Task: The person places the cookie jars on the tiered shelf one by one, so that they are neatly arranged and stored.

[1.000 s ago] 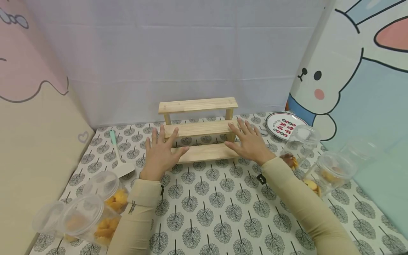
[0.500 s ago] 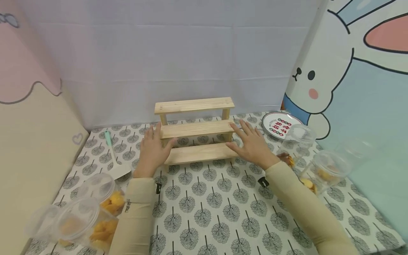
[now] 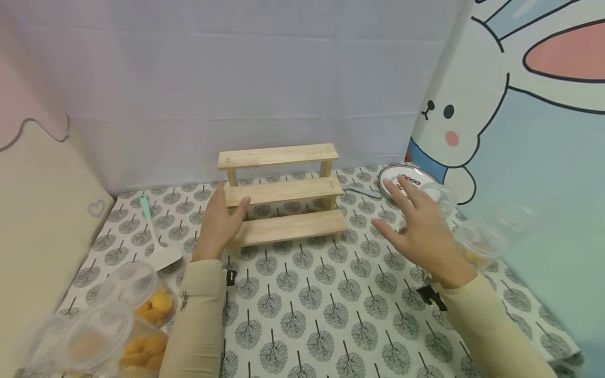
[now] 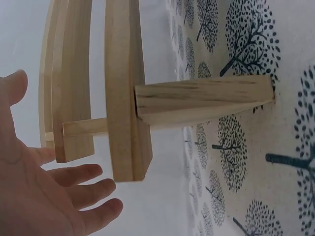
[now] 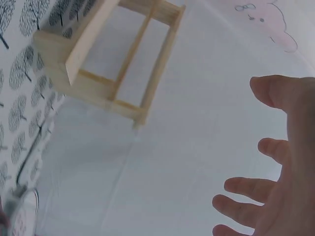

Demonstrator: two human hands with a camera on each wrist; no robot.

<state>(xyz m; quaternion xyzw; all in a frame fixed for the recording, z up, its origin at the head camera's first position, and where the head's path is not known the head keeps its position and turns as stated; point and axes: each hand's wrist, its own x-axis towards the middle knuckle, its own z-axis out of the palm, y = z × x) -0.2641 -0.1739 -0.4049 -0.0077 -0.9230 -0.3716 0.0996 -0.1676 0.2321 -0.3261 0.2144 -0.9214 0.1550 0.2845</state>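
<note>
A three-step wooden rack (image 3: pixel 283 191) stands by the back wall. At its left end is my left hand (image 3: pixel 219 223), thumb pointing over the middle step and fingers straight. In the left wrist view, that hand (image 4: pixel 44 191) lies close to the ends of the wooden boards (image 4: pixel 125 98); whether it touches them I cannot tell. My right hand (image 3: pixel 425 236) hovers right of the rack with fingers spread, holding nothing. It partly hides a white plate (image 3: pixel 384 177) and a clear jar (image 3: pixel 441 194). The right wrist view shows its spread fingers (image 5: pixel 246 189) apart from the rack (image 5: pixel 93 88).
Clear lidded jars with orange-yellow food (image 3: pixel 153 307) stand at the front left. A white spatula (image 3: pixel 163 257) with a mint handle lies behind them. Another lidded jar (image 3: pixel 479 241) stands beyond the right hand. A grey utensil (image 3: pixel 363 191) lies between rack and plate.
My right hand has left the rack's right end and moved right, over the plate and jars. The left hand stays at the rack's left end, its fingers closer together. The view has turned slightly right.
</note>
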